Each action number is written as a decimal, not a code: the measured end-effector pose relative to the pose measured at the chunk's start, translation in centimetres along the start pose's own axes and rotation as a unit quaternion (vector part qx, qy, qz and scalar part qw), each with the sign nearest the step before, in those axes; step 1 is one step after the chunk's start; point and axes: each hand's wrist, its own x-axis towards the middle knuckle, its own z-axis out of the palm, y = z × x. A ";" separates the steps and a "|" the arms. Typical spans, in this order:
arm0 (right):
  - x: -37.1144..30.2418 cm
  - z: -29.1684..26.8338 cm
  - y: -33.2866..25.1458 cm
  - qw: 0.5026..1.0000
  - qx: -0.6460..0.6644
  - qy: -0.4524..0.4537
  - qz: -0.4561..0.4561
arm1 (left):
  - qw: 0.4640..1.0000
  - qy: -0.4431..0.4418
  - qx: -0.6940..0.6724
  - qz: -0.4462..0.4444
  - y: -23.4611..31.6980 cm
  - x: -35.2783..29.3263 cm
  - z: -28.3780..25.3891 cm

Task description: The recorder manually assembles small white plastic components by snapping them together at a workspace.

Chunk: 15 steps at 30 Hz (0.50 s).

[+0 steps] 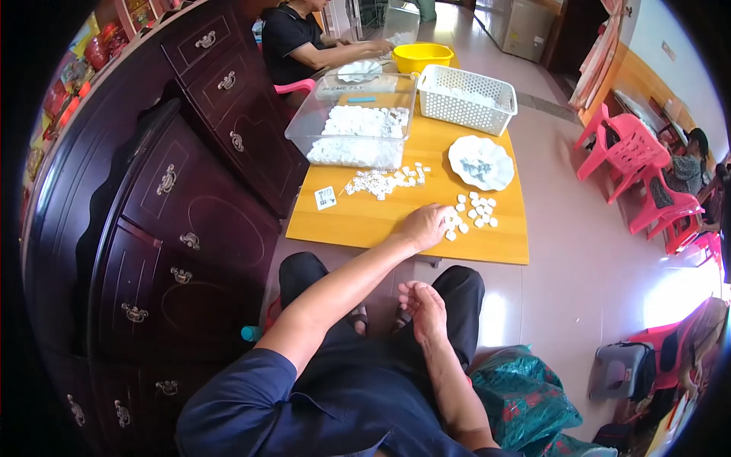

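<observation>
My left hand (425, 228) reaches across to the table's near edge, its fingers bent down against a loose group of small white square pieces (480, 211). What its fingertips hold, if anything, is hidden. Above my lap, off the table, my right hand (426, 311) is turned up with its fingers curled in toward the thumb; I cannot make out anything between them. Left of the group lies a heap of smaller white pieces (373, 183), with a printed white card (325, 198) beside it. A scalloped white dish (499, 166) with small grey bits stands beyond the group.
On the wooden table (343, 222) stand a clear plastic bin (304, 128) full of white pieces, a white perforated basket (464, 108) and a yellow basin (422, 55). A co-worker (293, 42) sits at the far left. Dark drawers (164, 179) flank my left; a green bag (525, 388) lies at right.
</observation>
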 end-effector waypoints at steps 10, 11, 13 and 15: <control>0.4 -0.4 -0.2 1.000 0.008 -0.020 0.004 | 0.984 0.041 0.147 -0.095 -3.7 0.9 -3.4; 0.4 -0.4 -0.1 1.000 0.010 -0.022 0.006 | 0.980 0.030 0.164 -0.105 -3.7 1.1 -3.5; 0.4 -0.5 0.0 1.000 0.010 -0.026 0.008 | 0.979 0.022 0.172 -0.110 -4.0 1.3 -3.5; 0.5 -0.5 0.0 1.000 0.006 -0.020 0.006 | 0.976 0.016 0.181 -0.117 -4.6 1.3 -3.3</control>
